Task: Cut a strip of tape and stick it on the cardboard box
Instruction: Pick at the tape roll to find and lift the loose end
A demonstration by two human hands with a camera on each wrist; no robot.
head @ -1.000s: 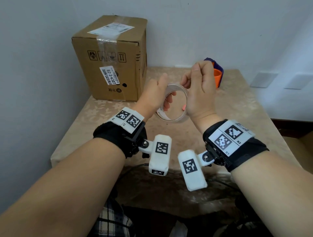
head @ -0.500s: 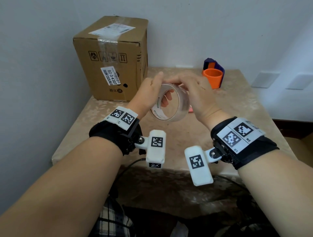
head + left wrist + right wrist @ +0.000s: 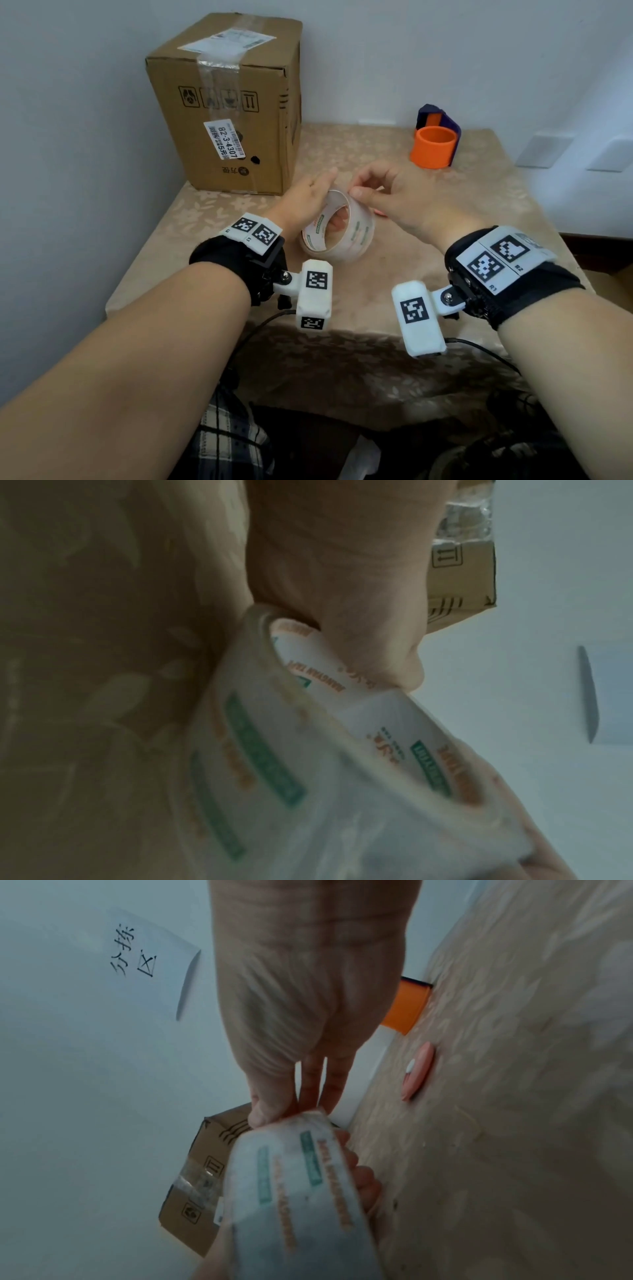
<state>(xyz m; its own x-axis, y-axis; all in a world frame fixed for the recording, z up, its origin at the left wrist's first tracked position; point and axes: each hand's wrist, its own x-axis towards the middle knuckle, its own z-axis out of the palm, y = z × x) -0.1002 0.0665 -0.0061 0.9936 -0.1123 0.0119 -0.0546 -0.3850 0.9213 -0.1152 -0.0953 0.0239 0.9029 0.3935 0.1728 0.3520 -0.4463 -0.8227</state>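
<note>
Since the earlier frames the roll has been lowered from chest height toward the desk, and the right hand has been brought over its top, so that the orange holder behind is now uncovered.

The beige floral-patterned desk [image 3: 445, 212] carries everything. At its far left corner, against the wall, stands the brown cardboard box [image 3: 236, 113], upright, its top seam already taped and a white label on its front face. At the far right stands an orange cylindrical holder with a dark blue back [image 3: 433, 145], well apart from the box. A small flat pink oval object [image 3: 418, 1070] lies on the desk near the right hand; what it is cannot be told.

The wide roll of clear packing tape with green and orange print [image 3: 337, 228] is held above the desk centre, tilted. The left hand [image 3: 308, 198] is clamped on it, fingers through the core. The right hand [image 3: 394, 195] pinches at the roll's upper outer edge, apparently seeking the free end.

The roll is judged light and stiff; the film thin, slippery and self-clinging, so the free end is best taken by its corners and kept taut.
</note>
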